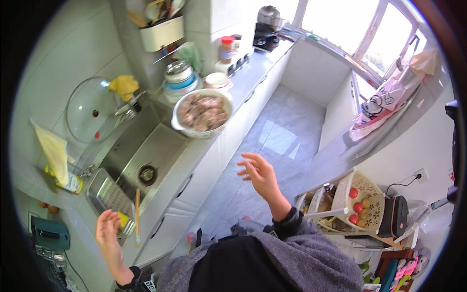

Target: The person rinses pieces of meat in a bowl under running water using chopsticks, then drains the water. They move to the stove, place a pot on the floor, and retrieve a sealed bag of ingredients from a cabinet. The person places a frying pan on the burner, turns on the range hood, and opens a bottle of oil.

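Observation:
My left hand [108,239] is over the counter's near end, palm turned inward, and nothing shows in it. Close to its fingers are a metal drain tray [115,191], a yellow item [123,220] partly hidden by the hand, and a pair of wooden chopsticks [137,215]. My right hand [259,177] is raised over the floor with its fingers bent, apart and empty. Ahead of both hands, a white bowl [177,121] heaped with pieces of meat [204,111] rests on the counter beside the steel sink [160,149].
A faucet [127,109] with a yellow cloth [124,87] stands behind the sink. Farther along are stacked bowls [180,82], a red-lidded jar [227,49] and a steel pot [269,16]. At right stands a basket [374,199] of tomatoes and potatoes.

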Action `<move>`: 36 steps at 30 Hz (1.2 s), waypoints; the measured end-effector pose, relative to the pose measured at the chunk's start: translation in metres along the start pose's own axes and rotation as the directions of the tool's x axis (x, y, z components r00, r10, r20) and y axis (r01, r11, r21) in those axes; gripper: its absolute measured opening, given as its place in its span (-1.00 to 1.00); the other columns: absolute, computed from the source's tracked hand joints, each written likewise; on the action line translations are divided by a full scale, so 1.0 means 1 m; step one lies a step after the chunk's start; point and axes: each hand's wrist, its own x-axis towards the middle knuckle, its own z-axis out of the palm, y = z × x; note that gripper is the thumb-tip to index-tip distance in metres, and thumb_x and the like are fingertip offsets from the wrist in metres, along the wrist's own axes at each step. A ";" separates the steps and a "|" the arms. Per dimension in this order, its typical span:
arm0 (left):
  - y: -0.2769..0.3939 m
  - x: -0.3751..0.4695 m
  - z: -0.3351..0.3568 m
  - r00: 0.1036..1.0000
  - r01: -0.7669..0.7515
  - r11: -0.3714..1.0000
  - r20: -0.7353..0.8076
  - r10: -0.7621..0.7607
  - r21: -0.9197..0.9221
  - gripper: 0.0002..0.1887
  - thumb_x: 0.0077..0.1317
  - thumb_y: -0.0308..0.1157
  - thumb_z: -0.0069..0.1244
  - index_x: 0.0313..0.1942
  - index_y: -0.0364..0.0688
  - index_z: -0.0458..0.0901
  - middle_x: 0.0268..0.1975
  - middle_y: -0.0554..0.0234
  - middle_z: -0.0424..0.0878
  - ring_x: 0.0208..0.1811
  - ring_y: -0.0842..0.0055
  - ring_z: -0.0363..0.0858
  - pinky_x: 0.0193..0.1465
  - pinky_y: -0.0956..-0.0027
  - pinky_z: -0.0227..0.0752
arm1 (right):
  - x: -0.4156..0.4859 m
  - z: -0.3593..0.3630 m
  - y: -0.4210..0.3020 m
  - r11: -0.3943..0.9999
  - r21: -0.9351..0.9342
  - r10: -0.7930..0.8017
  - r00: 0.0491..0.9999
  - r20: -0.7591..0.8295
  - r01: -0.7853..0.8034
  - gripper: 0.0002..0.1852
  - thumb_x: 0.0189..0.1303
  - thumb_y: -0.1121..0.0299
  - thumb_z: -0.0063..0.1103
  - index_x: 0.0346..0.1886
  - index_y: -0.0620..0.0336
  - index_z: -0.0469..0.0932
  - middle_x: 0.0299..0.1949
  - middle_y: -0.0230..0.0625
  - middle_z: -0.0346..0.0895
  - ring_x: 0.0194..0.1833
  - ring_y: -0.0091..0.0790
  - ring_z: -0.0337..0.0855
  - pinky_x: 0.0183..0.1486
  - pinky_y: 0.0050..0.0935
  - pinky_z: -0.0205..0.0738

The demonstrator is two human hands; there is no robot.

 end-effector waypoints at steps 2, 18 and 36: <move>0.001 0.009 0.072 0.995 -0.001 1.000 0.102 0.002 -0.011 -0.72 0.31 -0.32 -0.09 -0.05 -0.29 0.47 -0.19 0.24 0.56 -0.19 0.60 0.53 -0.09 0.53 0.40 | -0.006 -0.060 0.009 1.000 0.005 0.005 0.999 -0.035 -0.005 -0.74 0.31 0.35 -0.08 0.00 0.23 0.43 -0.23 -0.27 0.57 -0.30 -0.47 0.62 -0.33 -0.57 0.47; 0.008 0.123 0.529 0.478 -0.077 0.996 0.878 -0.002 0.044 -0.79 0.31 -0.47 -0.12 -0.09 -0.34 0.52 -0.24 0.22 0.61 -0.16 0.61 0.56 -0.05 0.54 0.41 | 0.078 -0.319 0.036 0.981 0.188 0.043 0.904 -0.426 0.042 -0.72 0.34 0.29 -0.14 -0.15 0.30 0.50 -0.41 -0.26 0.60 -0.40 -0.48 0.62 -0.35 -0.56 0.50; 0.026 0.362 1.014 0.279 -0.160 0.978 0.944 0.175 -0.134 -0.80 0.31 -0.43 -0.12 -0.15 -0.34 0.54 -0.34 0.26 0.63 -0.23 0.62 0.58 -0.15 0.57 0.41 | 0.419 -0.617 0.024 0.978 0.209 0.109 0.801 -0.589 0.021 -0.70 0.36 0.28 -0.18 -0.17 0.31 0.50 -0.43 -0.24 0.59 -0.41 -0.43 0.62 -0.32 -0.53 0.53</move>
